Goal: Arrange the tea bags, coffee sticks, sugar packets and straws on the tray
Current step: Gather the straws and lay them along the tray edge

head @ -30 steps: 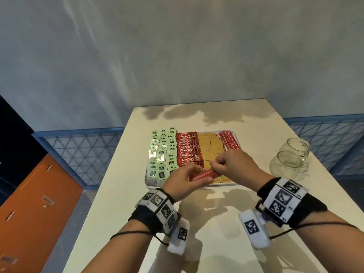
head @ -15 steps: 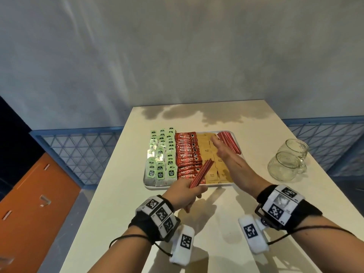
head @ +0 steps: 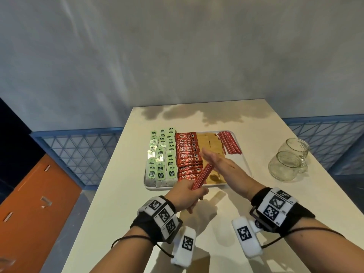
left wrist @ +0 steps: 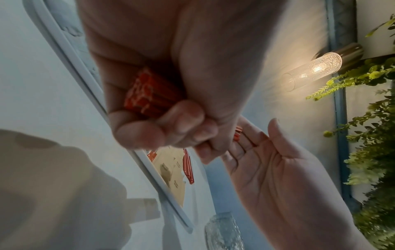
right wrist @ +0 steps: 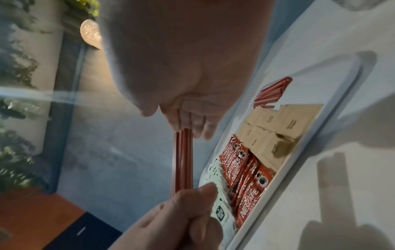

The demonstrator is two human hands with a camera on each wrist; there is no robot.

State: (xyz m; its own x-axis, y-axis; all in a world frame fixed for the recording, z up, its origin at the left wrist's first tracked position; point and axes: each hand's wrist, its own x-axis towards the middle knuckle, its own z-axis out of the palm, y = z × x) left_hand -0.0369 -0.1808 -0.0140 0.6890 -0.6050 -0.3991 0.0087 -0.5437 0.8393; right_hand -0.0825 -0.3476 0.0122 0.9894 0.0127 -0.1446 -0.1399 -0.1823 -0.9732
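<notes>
A white tray (head: 246, 164) holds green tea bags (head: 161, 156) at the left, red coffee sticks (head: 188, 154), brown sugar packets (head: 211, 142) and a pile of red straws (head: 229, 142) at the far right. My left hand (head: 187, 194) grips a bundle of red straws (head: 202, 176) by its near end, over the tray's front edge. My right hand (head: 216, 162) is flat with straight fingers, its palm against the bundle's far ends. The right wrist view shows the straw bundle (right wrist: 183, 160) meeting the straight fingers (right wrist: 192, 121). In the left wrist view curled fingers (left wrist: 171, 121) wrap the straw bundle (left wrist: 149, 94).
Two clear glass mugs (head: 289, 162) stand on the white table (head: 122, 203) right of the tray. The table's left edge drops to an orange floor and a blue mesh railing (head: 78, 148). A lit wall lamp (left wrist: 314, 71) and green plants appear in the left wrist view.
My right hand let go of the straws, opened flat and came against the bundle's far ends. My left hand drew the bundle back to the tray's front edge.
</notes>
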